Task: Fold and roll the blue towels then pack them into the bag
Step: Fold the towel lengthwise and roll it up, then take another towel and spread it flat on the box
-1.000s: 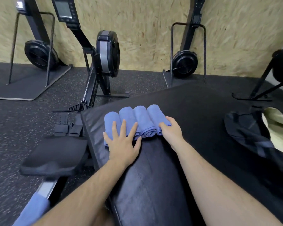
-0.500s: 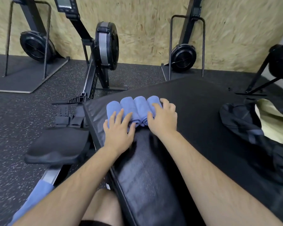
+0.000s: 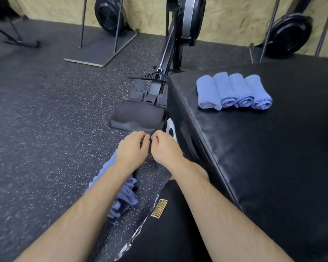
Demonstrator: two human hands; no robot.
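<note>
Several rolled blue towels (image 3: 233,91) lie side by side near the left corner of a black padded block (image 3: 273,152). A heap of loose blue towels (image 3: 122,197) lies low on the left, partly hidden under my left forearm. My left hand (image 3: 131,148) and my right hand (image 3: 165,150) hover close together just above that heap, in front of the rower seat. Their fingers are loosely curled with the tips almost meeting, and nothing shows in either hand. The bag is out of view.
A rowing machine's seat (image 3: 138,118) and footrests sit against the block's left side, its flywheel (image 3: 189,19) behind them. Upright rowers (image 3: 110,14) stand along the wooden wall. Speckled rubber floor (image 3: 45,120) spreads to the left. My leg in black shorts (image 3: 170,224) is at the bottom.
Both hands have left the rolled towels and dropped down to the left, off the block. My view has swung left, so the bag is no longer seen.
</note>
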